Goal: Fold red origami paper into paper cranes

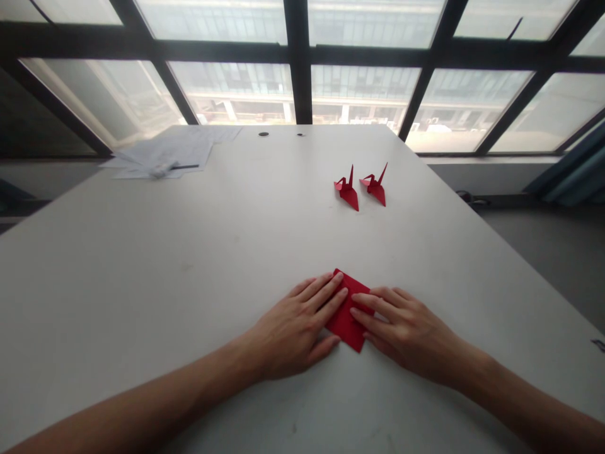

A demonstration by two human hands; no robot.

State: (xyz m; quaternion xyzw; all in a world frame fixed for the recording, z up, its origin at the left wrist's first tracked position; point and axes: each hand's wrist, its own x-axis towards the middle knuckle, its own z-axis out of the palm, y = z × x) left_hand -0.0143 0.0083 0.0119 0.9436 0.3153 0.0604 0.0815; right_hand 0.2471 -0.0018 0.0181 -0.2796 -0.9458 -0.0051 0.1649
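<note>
A folded piece of red paper [347,318] lies flat on the white table [189,265] in front of me. My left hand [295,328] rests on its left side, fingers stretched out and pressing on the paper. My right hand [401,331] lies on its right side, fingers also flat with the tips on the paper. Further back stand two finished red paper cranes, one [348,191] beside the other [375,186].
A loose stack of white papers [165,154] with a dark pen lies at the table's far left. Two small round holes [263,133] sit near the far edge. Large windows with dark frames stand behind the table; floor drops away on the right.
</note>
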